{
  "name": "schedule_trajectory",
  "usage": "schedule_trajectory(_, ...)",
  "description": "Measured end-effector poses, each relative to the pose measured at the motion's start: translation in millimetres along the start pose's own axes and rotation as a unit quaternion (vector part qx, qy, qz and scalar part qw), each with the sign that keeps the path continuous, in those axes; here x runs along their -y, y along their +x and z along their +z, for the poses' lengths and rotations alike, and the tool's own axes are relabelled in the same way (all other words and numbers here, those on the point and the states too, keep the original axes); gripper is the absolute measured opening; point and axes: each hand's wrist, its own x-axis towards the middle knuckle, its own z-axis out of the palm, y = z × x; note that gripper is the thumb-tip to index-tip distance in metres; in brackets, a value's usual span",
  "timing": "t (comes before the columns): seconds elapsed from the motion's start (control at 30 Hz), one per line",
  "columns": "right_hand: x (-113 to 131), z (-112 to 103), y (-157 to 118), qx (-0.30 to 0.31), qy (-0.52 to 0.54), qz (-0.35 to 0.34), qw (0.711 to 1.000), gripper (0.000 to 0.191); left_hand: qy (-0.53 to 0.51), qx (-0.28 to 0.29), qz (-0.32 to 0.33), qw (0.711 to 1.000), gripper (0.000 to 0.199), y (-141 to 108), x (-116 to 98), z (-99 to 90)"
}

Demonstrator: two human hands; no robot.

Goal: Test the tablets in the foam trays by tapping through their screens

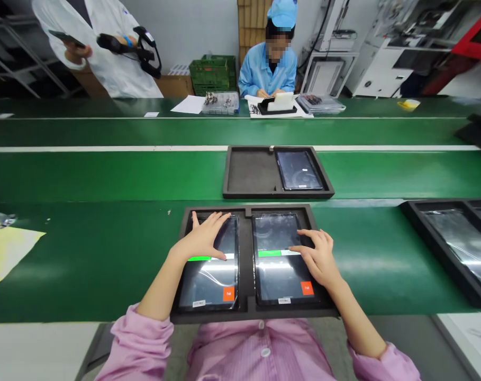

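A black foam tray point(246, 264) lies at the front edge of the green table, holding two tablets side by side. Over the upper part of the left tablet point(214, 283) my left hand point(200, 238) is spread, fingers apart. My right hand point(317, 256) is at the right side of the right tablet point(274, 280), its fingers apart and the fingertips over the screen. Both screens are lit, each with a green and white bar across the middle and an orange-red button at the lower right. Neither hand grips anything.
Beyond is another black tray point(248, 194) with one tablet point(299, 172) in its right half. More tablets lie in a tray point(434, 238) at the right. Yellow paper point(10, 254) is at the left. Across the table one person point(270, 69) sits and another point(109, 53) stands.
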Motion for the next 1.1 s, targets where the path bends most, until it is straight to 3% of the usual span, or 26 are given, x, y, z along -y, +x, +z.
schedule_trajectory(0.1, -1, 0, 2, -0.006, 0.0, 0.003, 1.0, 0.047, 0.003, -0.009, 0.001, 1.0, 0.116, 3, 0, 0.7)
schedule_trajectory(0.23, 1, -1, 3, -0.001, -0.007, -0.003, 1.0, 0.045, -0.047, -0.042, -0.047, 0.997, 0.071, 6, 6, -7.2)
schedule_trajectory(0.37, -1, -1, 3, -0.061, -0.011, 0.004, 0.998, 0.043, -0.021, -0.111, -0.125, 0.986, 0.04, -1, 22, -13.9)
schedule_trajectory(0.47, -5, 0, 2, -0.092, 0.003, 0.019, 0.996, 0.045, -0.009, -0.139, -0.161, 0.977, 0.049, -10, 39, -14.8)
schedule_trajectory(0.63, -9, 5, -1, -0.109, 0.009, -0.002, 0.994, 0.047, -0.034, -0.116, -0.154, 0.981, 0.073, -20, 47, -17.4)
schedule_trajectory(0.83, -27, 18, -11, -0.128, 0.0, -0.041, 0.991, 0.044, -0.037, -0.117, -0.154, 0.98, 0.072, -28, 36, -19.7)
schedule_trajectory(1.0, -54, 26, -16, -0.097, -0.042, -0.112, 0.988, 0.036, -0.038, -0.117, -0.158, 0.98, 0.069, -29, 36, -16.6)
schedule_trajectory(1.1, -51, 22, -13, -0.111, -0.061, -0.138, 0.982, 0.036, -0.034, -0.119, -0.149, 0.981, 0.067, -28, 38, -15.8)
